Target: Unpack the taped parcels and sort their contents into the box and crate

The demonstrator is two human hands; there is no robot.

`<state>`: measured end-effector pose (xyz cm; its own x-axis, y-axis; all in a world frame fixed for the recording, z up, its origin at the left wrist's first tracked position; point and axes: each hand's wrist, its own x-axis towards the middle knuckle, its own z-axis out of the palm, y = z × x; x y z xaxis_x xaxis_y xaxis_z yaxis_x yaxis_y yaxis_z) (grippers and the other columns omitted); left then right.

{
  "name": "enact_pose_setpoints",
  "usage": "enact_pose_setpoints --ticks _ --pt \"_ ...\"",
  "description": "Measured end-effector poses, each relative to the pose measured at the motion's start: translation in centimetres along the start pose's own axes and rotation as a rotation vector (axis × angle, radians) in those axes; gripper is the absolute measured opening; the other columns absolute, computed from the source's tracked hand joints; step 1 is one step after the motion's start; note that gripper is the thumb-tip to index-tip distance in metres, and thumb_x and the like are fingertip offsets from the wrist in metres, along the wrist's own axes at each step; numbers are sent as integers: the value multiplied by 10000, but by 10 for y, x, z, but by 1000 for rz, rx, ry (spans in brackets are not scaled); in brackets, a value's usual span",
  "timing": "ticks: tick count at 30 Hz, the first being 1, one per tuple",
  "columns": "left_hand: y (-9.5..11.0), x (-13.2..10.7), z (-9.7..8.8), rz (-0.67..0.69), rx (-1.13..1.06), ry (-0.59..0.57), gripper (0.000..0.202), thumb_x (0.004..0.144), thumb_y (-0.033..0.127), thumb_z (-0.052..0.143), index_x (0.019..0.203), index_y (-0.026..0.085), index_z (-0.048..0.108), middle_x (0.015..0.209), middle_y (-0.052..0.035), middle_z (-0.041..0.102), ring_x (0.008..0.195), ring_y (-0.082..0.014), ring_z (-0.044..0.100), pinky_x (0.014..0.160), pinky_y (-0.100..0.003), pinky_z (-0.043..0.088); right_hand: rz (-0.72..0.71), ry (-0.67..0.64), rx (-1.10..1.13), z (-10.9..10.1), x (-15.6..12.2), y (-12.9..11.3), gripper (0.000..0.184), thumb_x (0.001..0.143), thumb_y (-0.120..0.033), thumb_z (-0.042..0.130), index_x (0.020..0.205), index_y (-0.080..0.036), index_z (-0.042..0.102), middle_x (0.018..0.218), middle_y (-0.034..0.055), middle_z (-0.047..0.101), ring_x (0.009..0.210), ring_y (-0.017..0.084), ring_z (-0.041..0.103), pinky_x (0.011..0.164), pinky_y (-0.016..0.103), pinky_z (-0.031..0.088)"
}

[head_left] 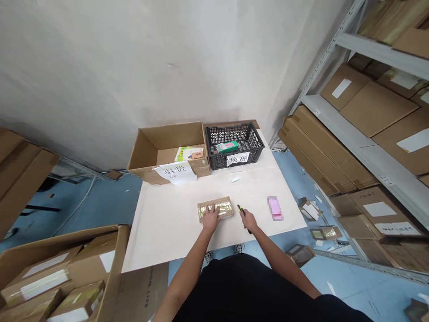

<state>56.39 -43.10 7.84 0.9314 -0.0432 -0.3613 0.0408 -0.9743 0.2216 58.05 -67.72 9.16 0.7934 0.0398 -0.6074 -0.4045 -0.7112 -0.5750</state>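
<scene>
A small taped cardboard parcel (pixel 219 206) lies on the white table (pixel 167 223). My left hand (pixel 211 218) rests flat on the parcel's left end, fingers spread. My right hand (pixel 248 219) is just to the right of the parcel, closed around a black and yellow utility knife (pixel 240 209) whose tip points up towards the parcel's right end. A pink blurred item (pixel 275 208) lies further right on the table.
An open cardboard box (pixel 167 150) with a paper label and a black plastic basket (pixel 233 145) holding a green box stand at the table's far edge. Shelves of cartons (pixel 372 112) fill the right. A carton of parcels (pixel 60 277) sits at the lower left. Small boxes litter the blue floor.
</scene>
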Motion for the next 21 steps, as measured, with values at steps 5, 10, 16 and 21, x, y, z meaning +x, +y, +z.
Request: enact_pose_setpoints --ticks 5,10,16,21 --pt "-23 7 -22 -59 -19 83 569 1018 467 410 1560 294 423 1674 -110 337 1545 -359 228 1191 -559 299 53 129 53 33 2 -14 551 970 -701 457 1196 -205 540 965 94 736 809 234 739 703 294 520" --pt "-17 -11 -13 -165 46 132 567 1039 417 336 1561 217 429 1579 -185 445 1444 -375 384 1154 -566 318 141 186 64 40 37 -46 643 852 -664 663 1258 -185 524 1158 164 725 1062 308 715 820 346 536" --pt "26 -40 22 79 -11 95 568 1044 460 338 1579 277 392 1694 -91 302 1443 -330 395 1065 -469 447 132 219 112 -8 83 -62 447 963 -547 524 1176 -159 584 1186 203 712 1117 316 692 895 366 517" --pt "-9 -42 28 69 -84 65 540 1059 467 306 1559 309 435 1708 -36 292 1567 -323 221 1114 -472 435 7 103 270 4 63 -48 371 1039 -476 358 1161 -202 576 1171 123 741 1050 236 720 846 310 537"
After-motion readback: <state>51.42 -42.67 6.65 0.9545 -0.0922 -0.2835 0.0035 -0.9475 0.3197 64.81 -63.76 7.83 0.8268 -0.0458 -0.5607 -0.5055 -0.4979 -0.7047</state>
